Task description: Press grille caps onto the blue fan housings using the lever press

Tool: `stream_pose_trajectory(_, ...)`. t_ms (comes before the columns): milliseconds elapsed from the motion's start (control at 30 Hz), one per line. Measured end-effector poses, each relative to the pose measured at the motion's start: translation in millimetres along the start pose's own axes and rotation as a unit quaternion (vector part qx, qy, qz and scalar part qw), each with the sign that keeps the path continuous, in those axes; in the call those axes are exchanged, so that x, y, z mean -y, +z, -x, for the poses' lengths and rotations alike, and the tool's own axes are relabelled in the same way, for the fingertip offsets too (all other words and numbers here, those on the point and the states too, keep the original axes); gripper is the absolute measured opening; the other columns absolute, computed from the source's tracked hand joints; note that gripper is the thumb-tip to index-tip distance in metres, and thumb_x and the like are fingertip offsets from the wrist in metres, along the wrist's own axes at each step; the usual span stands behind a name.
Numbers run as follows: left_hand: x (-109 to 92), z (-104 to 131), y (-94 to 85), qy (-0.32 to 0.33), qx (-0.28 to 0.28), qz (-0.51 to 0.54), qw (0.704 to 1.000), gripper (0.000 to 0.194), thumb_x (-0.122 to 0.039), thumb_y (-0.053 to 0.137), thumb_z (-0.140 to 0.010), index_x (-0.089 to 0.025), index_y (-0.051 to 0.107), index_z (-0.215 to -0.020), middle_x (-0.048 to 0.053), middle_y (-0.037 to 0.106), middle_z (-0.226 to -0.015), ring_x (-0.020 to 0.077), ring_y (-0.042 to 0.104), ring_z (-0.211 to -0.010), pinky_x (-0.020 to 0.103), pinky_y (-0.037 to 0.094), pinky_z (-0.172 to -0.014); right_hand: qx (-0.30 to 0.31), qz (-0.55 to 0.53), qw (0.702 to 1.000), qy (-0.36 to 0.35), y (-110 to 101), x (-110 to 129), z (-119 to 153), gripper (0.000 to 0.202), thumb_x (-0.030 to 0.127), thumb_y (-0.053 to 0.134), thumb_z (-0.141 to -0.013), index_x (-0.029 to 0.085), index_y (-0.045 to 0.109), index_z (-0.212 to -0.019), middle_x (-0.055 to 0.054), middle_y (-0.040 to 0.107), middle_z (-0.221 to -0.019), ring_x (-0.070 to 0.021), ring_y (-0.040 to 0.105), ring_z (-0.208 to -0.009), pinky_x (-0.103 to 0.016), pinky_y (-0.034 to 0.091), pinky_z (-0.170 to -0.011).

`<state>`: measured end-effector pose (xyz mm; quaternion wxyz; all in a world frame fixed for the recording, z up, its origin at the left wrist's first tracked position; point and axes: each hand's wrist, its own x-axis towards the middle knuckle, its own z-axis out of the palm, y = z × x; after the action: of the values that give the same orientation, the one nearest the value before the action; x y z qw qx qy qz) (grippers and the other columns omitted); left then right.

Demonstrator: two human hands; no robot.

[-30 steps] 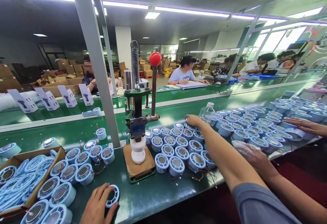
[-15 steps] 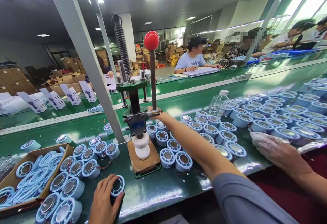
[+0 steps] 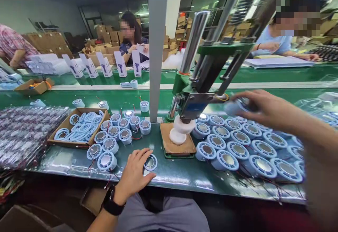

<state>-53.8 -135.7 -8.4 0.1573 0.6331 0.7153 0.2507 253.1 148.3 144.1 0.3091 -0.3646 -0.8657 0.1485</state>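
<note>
My left hand [image 3: 136, 170], with a black watch on the wrist, rests on the green bench. Its thumb and fingers curl around the rim of a light-blue round housing [image 3: 150, 162] with a slotted edge. My right hand [image 3: 257, 107] is raised right of the hand press [image 3: 195, 105], its fingers around another light-blue round housing [image 3: 232, 108], blurred by motion. Beneath the press's ram, a white round block [image 3: 178, 136] sits on a brown base pad [image 3: 166, 142]. Below my right hand stand rows of light-blue housings [image 3: 239, 151] with silver discs.
Left of the press, more housings [image 3: 125, 135] stand beside a cardboard box [image 3: 59, 141] of light-blue rings. Wired parts [image 3: 29, 136] are piled at far left. A grey post [image 3: 155, 59] rises behind the bench. People work across the line beyond white cartons [image 3: 120, 66].
The view has swung left and closer to the press. My right hand has come away from the press lever and now holds a housing. My left hand stays at its housing.
</note>
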Motion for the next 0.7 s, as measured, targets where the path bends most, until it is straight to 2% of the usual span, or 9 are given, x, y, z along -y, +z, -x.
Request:
stream_pose_trajectory(67, 1, 1, -0.3, 0.008, 0.012, 0.003, 1.000, 0.069, -0.016, 0.069, -0.075, -0.026, 0.050, -0.141, 0.007, 0.054, -0.146, 0.0319, 0.047, -0.127, 0.057, 0.039, -0.108, 0.065, 0.036, 0.990, -0.117, -5, 10, 59, 0.039, 0.049, 0.070, -0.076, 0.029, 0.073, -0.109, -0.007, 0.068, -0.102, -0.0188, 0.067, -0.086, -0.029, 0.055, -0.074)
stream_pose_trajectory(100, 2, 2, -0.1, 0.015, 0.015, 0.004, 1.000, 0.069, -0.014, 0.066, -0.076, -0.027, 0.050, -0.141, 0.006, 0.054, -0.146, 0.0316, 0.046, -0.127, 0.057, 0.039, -0.108, 0.090, 0.039, 0.983, -0.155, 2, 22, 87, 0.035, 0.042, 0.068, -0.080, 0.034, 0.071, -0.114, -0.007, 0.067, -0.113, -0.0196, 0.068, -0.100, -0.027, 0.056, -0.079)
stream_pose_trajectory(167, 3, 3, 1.1, 0.027, 0.015, 0.005, 1.000, 0.069, -0.010, 0.061, -0.076, -0.027, 0.049, -0.142, 0.006, 0.056, -0.144, 0.0308, 0.047, -0.125, 0.056, 0.040, -0.107, 0.207, 0.016, 0.964, -0.163, 34, 55, 128, 0.042, 0.024, 0.059, -0.084, 0.039, 0.067, -0.122, -0.005, 0.061, -0.128, -0.0163, 0.067, -0.107, -0.023, 0.057, -0.085)
stream_pose_trajectory(267, 5, 3, 2.7, 0.024, -0.016, -0.005, 1.000, 0.068, -0.012, 0.061, -0.079, -0.024, 0.047, -0.144, 0.009, 0.060, -0.138, 0.0310, 0.048, -0.122, 0.053, 0.043, -0.104, 0.370, -0.061, 0.920, -0.118, 98, 104, 142, 0.061, 0.003, 0.052, -0.073, 0.036, 0.068, -0.122, -0.004, 0.055, -0.135, -0.0175, 0.061, -0.119, -0.030, 0.053, -0.102)
stream_pose_trajectory(333, 5, 4, 3.0, 0.017, -0.039, -0.019, 0.999, 0.071, -0.018, 0.067, -0.079, -0.021, 0.045, -0.146, 0.012, 0.058, -0.140, 0.0325, 0.048, -0.122, 0.053, 0.044, -0.103, 0.389, -0.107, 0.908, -0.117, 131, 120, 131, 0.064, -0.002, 0.049, -0.066, 0.032, 0.072, -0.115, -0.005, 0.053, -0.136, -0.0205, 0.054, -0.129, -0.037, 0.046, -0.112)
stream_pose_trajectory(433, 8, 5, 3.0, 0.024, -0.043, -0.024, 0.999, 0.067, -0.021, 0.069, -0.079, -0.022, 0.049, -0.143, 0.011, 0.057, -0.142, 0.0327, 0.049, -0.121, 0.055, 0.043, -0.104, 0.333, -0.158, 0.919, -0.141, 158, 121, 123, 0.066, -0.003, 0.046, -0.064, 0.032, 0.073, -0.113, -0.003, 0.044, -0.148, -0.0230, 0.041, -0.141, -0.045, 0.034, -0.120)
stream_pose_trajectory(533, 10, 7, 2.9, 0.001, -0.072, 0.019, 0.997, 0.053, -0.021, 0.066, -0.082, -0.022, 0.056, -0.135, 0.010, 0.064, -0.133, 0.0304, 0.054, -0.118, 0.052, 0.045, -0.103, 0.205, -0.201, 0.952, -0.102, 176, 114, 139, 0.070, 0.003, 0.051, -0.071, 0.028, 0.059, -0.136, -0.008, 0.031, -0.157, -0.0248, 0.035, -0.146, -0.044, 0.037, -0.119)
stream_pose_trajectory(633, 4, 11, 0.6, -0.048, -0.135, 0.109, 0.984, 0.055, -0.027, 0.065, -0.085, -0.020, 0.050, -0.138, 0.011, 0.067, -0.127, 0.0261, 0.062, -0.112, 0.045, 0.051, -0.099, 0.052, -0.219, 0.974, -0.020, 201, 117, 159, 0.062, 0.015, 0.061, -0.080, 0.020, 0.051, -0.141, -0.014, 0.047, -0.145, -0.0239, 0.050, -0.136, -0.038, 0.049, -0.109)
stream_pose_trajectory(700, -5, 14, -2.6, -0.047, -0.149, 0.140, 0.978, 0.060, -0.029, 0.064, -0.086, -0.022, 0.043, -0.143, 0.010, 0.066, -0.129, 0.0240, 0.064, -0.111, 0.041, 0.053, -0.097, -0.001, -0.227, 0.974, 0.012, 220, 124, 164, 0.057, 0.017, 0.063, -0.082, 0.019, 0.053, -0.138, -0.013, 0.057, -0.135, -0.0223, 0.058, -0.127, -0.035, 0.053, -0.106)
